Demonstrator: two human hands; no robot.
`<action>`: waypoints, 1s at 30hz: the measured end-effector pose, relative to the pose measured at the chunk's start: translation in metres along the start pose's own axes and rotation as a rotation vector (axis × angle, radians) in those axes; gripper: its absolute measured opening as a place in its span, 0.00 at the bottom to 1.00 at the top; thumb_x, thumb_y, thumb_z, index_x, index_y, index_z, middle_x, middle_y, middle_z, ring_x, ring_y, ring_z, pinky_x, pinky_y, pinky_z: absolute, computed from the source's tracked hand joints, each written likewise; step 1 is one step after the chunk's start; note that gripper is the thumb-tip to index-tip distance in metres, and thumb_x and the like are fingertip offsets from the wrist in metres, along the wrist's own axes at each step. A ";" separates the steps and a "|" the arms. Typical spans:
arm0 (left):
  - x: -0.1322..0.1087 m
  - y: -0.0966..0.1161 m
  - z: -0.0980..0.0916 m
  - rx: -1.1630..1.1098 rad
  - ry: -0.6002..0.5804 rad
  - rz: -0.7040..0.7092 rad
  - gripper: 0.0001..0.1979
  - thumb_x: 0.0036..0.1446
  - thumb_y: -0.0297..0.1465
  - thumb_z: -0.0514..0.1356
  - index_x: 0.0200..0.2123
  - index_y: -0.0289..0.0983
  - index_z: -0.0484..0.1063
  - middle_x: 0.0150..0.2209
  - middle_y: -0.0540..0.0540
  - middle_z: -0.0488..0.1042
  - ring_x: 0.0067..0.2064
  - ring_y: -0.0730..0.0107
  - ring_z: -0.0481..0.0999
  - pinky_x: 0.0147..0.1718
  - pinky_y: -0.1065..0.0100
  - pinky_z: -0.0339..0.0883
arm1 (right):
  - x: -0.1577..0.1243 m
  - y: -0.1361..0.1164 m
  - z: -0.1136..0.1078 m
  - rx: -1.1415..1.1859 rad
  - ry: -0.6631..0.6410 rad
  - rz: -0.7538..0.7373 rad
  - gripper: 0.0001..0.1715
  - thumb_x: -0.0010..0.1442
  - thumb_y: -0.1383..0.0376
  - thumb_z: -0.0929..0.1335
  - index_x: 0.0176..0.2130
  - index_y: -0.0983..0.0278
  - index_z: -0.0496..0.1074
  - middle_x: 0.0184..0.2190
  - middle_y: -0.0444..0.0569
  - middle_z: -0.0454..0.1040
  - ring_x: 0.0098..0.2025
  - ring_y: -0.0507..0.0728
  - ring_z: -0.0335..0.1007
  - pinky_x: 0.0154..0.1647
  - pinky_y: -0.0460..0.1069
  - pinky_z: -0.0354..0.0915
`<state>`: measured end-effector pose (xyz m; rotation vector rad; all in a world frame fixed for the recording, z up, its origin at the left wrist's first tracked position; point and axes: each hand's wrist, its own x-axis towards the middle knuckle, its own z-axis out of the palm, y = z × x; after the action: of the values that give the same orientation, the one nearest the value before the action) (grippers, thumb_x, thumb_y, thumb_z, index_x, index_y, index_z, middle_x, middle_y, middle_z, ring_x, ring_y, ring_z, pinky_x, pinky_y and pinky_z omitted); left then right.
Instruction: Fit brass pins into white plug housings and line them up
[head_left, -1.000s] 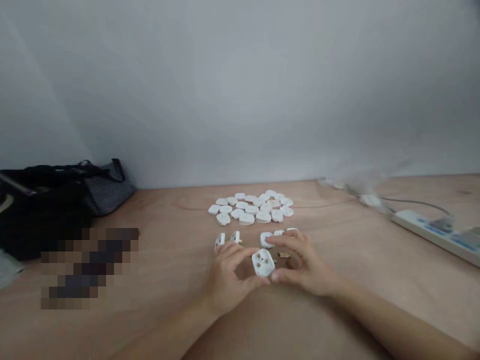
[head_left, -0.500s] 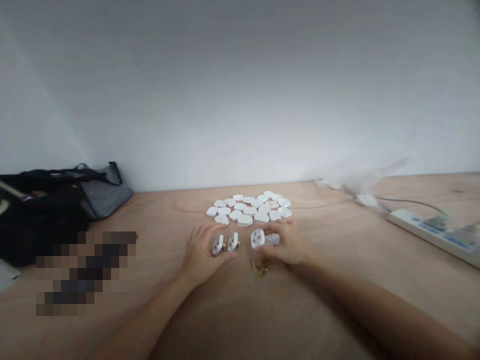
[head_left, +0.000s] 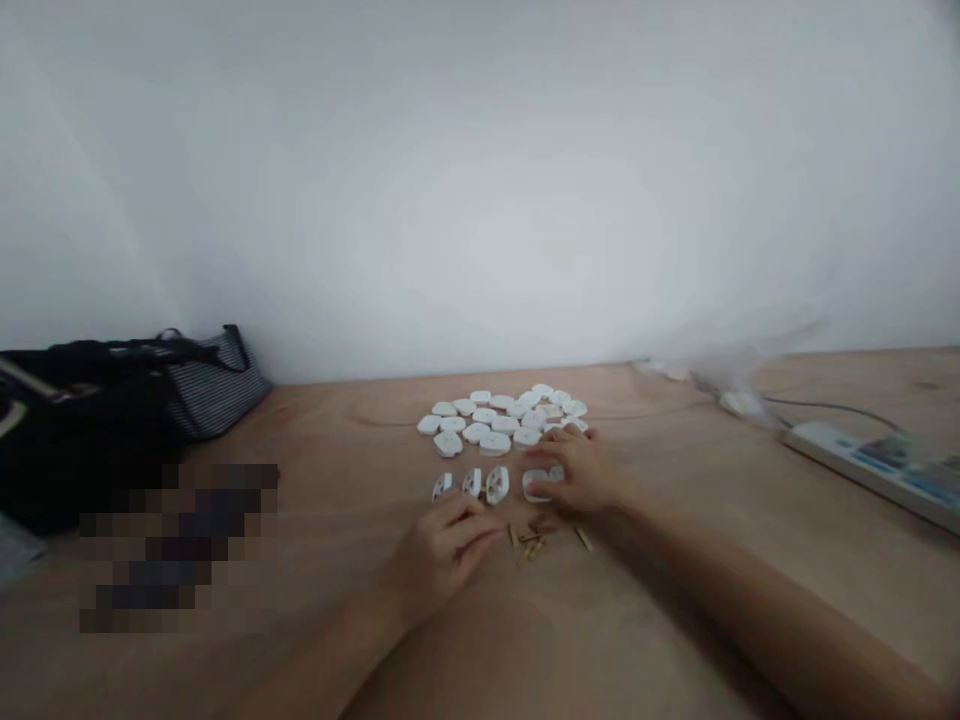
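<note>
Plywood tabletop (head_left: 675,620): right hand (head_left: 581,475) over a white plug casing (head_left: 537,486), grip unclear; left hand (head_left: 442,558) loosely curled, seemingly empty. A careless sweep could scatter the loose brass pins (head_left: 529,545).

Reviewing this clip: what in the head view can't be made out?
White plug casing: partly hidden by the right hand, so any grip on it is unclear.
Brass pins: too small to count.
Pixelated patch: blurred, contents unreadable.
Power strip: cut off by the right edge.
Black bag: cut off by the left edge.
</note>
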<state>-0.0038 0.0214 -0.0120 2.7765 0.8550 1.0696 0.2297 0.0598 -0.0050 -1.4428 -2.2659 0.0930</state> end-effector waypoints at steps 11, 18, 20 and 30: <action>0.006 0.007 0.014 -0.045 -0.227 -0.144 0.10 0.58 0.23 0.55 0.39 0.37 0.76 0.32 0.46 0.71 0.33 0.68 0.72 0.33 0.70 0.67 | -0.009 0.009 -0.002 -0.041 -0.113 -0.071 0.31 0.46 0.42 0.69 0.47 0.51 0.72 0.44 0.52 0.70 0.46 0.65 0.61 0.43 0.59 0.51; 0.005 0.008 0.011 -0.090 -0.178 -0.190 0.08 0.59 0.24 0.54 0.29 0.36 0.71 0.30 0.48 0.72 0.33 0.68 0.73 0.33 0.70 0.67 | -0.012 0.006 -0.002 -0.017 -0.032 -0.056 0.29 0.46 0.45 0.71 0.46 0.54 0.73 0.43 0.50 0.72 0.46 0.64 0.61 0.45 0.58 0.50; 0.003 0.008 0.008 -0.072 -0.130 -0.203 0.07 0.59 0.24 0.53 0.31 0.37 0.69 0.30 0.49 0.73 0.32 0.68 0.73 0.33 0.70 0.67 | -0.020 0.000 -0.006 0.031 0.059 -0.052 0.27 0.47 0.48 0.72 0.46 0.54 0.72 0.41 0.48 0.74 0.45 0.63 0.61 0.45 0.57 0.49; 0.002 0.028 0.002 -0.042 0.122 0.017 0.10 0.62 0.24 0.49 0.40 0.37 0.70 0.35 0.45 0.76 0.38 0.68 0.76 0.39 0.70 0.71 | -0.067 -0.029 -0.006 0.134 0.255 -0.131 0.23 0.45 0.54 0.72 0.42 0.57 0.73 0.30 0.45 0.75 0.38 0.59 0.65 0.42 0.54 0.47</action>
<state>0.0122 -0.0005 -0.0055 2.7128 0.8118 1.2556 0.2312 -0.0127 -0.0140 -1.1640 -2.0954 0.0182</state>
